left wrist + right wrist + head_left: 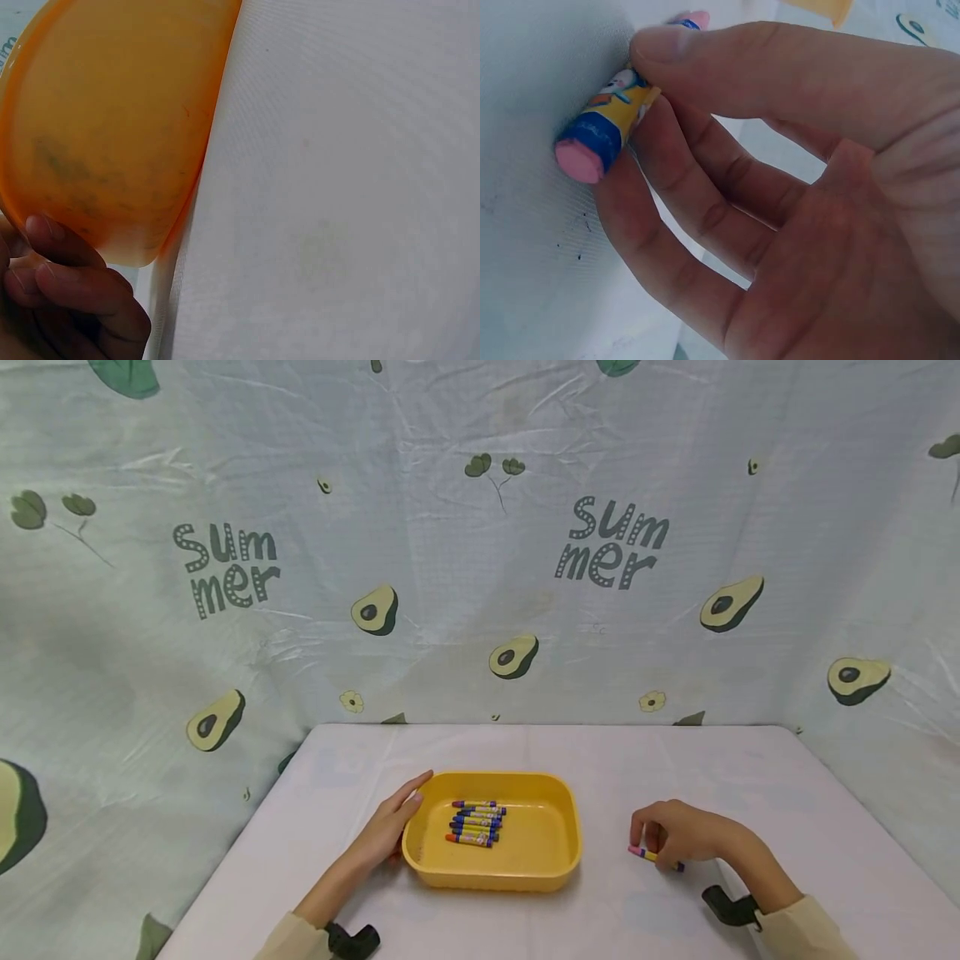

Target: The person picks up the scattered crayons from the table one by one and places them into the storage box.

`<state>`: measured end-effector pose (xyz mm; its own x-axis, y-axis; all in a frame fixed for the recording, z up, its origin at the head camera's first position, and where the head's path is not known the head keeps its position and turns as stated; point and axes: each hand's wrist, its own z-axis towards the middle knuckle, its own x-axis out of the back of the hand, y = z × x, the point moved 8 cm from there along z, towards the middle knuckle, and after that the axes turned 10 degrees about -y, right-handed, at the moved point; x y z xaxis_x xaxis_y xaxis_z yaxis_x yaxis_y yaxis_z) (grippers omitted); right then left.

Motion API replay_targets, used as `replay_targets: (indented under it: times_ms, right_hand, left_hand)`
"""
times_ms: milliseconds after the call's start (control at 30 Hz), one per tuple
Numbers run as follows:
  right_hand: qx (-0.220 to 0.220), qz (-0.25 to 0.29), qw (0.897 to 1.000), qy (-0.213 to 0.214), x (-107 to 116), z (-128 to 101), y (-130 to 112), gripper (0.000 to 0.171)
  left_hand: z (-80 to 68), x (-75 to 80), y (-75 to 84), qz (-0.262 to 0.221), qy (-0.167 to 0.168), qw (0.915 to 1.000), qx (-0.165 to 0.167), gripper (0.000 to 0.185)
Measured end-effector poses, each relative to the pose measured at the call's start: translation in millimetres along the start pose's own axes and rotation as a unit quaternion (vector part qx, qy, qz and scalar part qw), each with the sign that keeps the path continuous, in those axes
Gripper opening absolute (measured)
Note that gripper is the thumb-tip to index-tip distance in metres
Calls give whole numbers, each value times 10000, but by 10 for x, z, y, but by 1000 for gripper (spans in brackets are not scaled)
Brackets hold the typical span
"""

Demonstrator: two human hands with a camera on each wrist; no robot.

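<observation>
A yellow plastic tray (542,870) stands on the white table (675,760), with several crayons (477,823) lying side by side in its left half. My left hand (396,827) rests against the tray's left outer wall, one finger straight along the rim. The left wrist view shows the tray (112,112) from outside, with my left hand's fingers (75,292) at its lower edge. To the right of the tray, my right hand (675,831) pinches a pink crayon (639,852) that lies on the table. Up close, thumb and fingers of the right hand (780,187) grip that pink crayon (607,120) around its yellow-and-blue wrapper.
A pale cloth backdrop (480,568) printed with avocados and "Summer" hangs behind and around the table. Black wrist mounts (731,906) sit on both forearms. Bare white table surface (337,187) lies around the tray.
</observation>
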<state>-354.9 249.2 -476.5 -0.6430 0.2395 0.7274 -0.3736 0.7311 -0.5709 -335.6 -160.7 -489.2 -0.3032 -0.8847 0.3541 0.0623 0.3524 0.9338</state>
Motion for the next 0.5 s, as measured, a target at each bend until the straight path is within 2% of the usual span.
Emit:
replay_targets:
  times_ms: [333,500]
  right_hand:
    - [94,-46,9999,49,12,18,-1,28]
    - [404,-187,9987,245,112,-1,-129,25]
  left_hand:
    - [-5,-2,8,60,14,10000,-21,50]
    - [-18,-16,11,30,-40,10000,-12,50]
